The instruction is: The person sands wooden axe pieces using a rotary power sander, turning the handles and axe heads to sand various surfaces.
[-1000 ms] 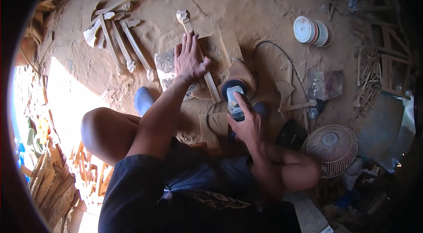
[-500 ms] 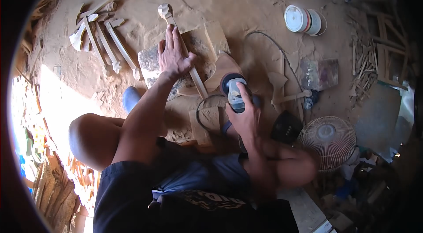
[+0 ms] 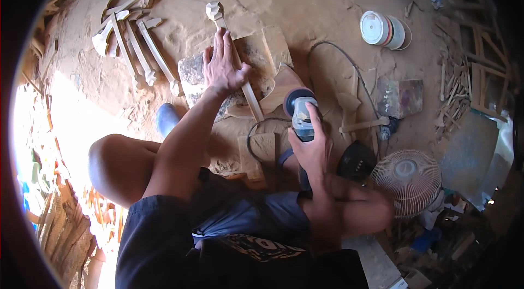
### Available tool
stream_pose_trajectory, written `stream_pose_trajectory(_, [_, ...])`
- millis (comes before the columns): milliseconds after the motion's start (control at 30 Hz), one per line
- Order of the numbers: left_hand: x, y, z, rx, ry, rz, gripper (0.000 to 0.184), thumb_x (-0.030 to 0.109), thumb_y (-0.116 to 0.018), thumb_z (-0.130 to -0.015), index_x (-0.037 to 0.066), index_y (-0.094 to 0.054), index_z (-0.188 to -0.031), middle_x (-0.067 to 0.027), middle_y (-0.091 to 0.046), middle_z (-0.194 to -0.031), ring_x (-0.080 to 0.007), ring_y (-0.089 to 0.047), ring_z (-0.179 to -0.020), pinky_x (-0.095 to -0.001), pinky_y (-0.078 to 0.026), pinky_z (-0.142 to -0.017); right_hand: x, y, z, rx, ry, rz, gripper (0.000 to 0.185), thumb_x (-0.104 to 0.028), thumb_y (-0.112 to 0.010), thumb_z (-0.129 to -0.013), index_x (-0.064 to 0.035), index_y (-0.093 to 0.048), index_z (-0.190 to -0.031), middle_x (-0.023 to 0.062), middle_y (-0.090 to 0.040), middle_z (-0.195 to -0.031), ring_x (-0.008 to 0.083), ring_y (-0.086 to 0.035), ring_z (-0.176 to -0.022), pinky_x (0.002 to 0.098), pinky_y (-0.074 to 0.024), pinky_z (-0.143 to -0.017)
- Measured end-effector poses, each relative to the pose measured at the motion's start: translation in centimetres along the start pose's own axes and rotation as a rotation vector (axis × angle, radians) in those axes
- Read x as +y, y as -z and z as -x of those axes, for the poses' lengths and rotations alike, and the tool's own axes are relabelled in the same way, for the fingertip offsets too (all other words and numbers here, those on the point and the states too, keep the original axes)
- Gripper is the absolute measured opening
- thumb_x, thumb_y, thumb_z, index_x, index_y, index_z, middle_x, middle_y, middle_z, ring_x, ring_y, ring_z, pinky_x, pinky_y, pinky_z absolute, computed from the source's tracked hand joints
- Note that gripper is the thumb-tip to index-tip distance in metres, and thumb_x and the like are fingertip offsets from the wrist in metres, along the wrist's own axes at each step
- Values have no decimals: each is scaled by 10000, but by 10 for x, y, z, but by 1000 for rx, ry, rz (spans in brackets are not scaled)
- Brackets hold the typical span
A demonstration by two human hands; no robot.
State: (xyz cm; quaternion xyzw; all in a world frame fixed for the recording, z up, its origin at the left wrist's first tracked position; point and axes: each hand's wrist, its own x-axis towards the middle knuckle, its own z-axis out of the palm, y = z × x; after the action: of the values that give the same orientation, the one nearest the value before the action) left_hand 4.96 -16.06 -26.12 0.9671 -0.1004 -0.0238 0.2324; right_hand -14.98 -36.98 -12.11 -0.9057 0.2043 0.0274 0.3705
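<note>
My left hand [image 3: 224, 72] lies flat with fingers stretched along a long carved wooden piece [image 3: 252, 100], pressing it on a stone-like block [image 3: 194, 78]. The piece's faceted knob [image 3: 214, 10] sticks out past my fingertips. My right hand [image 3: 312, 146] is wrapped round an angle grinder [image 3: 303, 117] with a dark round disc. Under and beyond the disc is a broad, pointed wooden piece [image 3: 286, 78]; whether the disc touches it I cannot tell. A black cord [image 3: 249, 141] loops between my hands and my legs.
Several carved wooden pieces [image 3: 131, 51] lie at the upper left. A white bucket [image 3: 376, 28] rests on its side at the upper right. A caged fan [image 3: 406, 182] stands by my right knee, near a worn box [image 3: 401, 96]. Wood scraps [image 3: 454, 92] are piled at far right.
The whole view has shifted a little to the right. My right hand and the grinder have moved slightly right relative to the pointed wood; my left hand stays on the long piece.
</note>
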Motion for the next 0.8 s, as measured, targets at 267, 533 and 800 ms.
stream_pose_trajectory(267, [1, 2, 0, -5, 2, -11, 1112, 487, -651, -813, -3, -187, -1698, -208, -165, -1794, -315, -215, -1657, -546, -183, -1313, -16, -31, 0, -143, 79, 161, 782, -295, -817, -865, -303, -523, -1589, 311, -744, -943, 491, -743, -885, 569, -583, -777])
stream_pose_trajectory(533, [3, 5, 0, -9, 7, 1, 1101, 485, -642, -819, -2, -189, -1696, -209, -169, -1793, -319, -212, -1658, -553, -179, -1313, -21, -35, -4, -147, 77, 205, 778, -301, -815, -868, -327, -523, -1588, 311, -739, -919, 500, -738, -863, 577, -580, -772])
stream_pose_trajectory(800, [1, 6, 1, -27, -10, 8, 1092, 480, -643, -819, 8, -198, -1697, -203, -165, -1796, -321, -182, -1668, -566, -173, -1315, -11, -26, -16, -6, 40, 191, 783, -254, -826, -845, -272, -539, -1573, 254, -765, -1182, 465, -752, -990, 541, -597, -849])
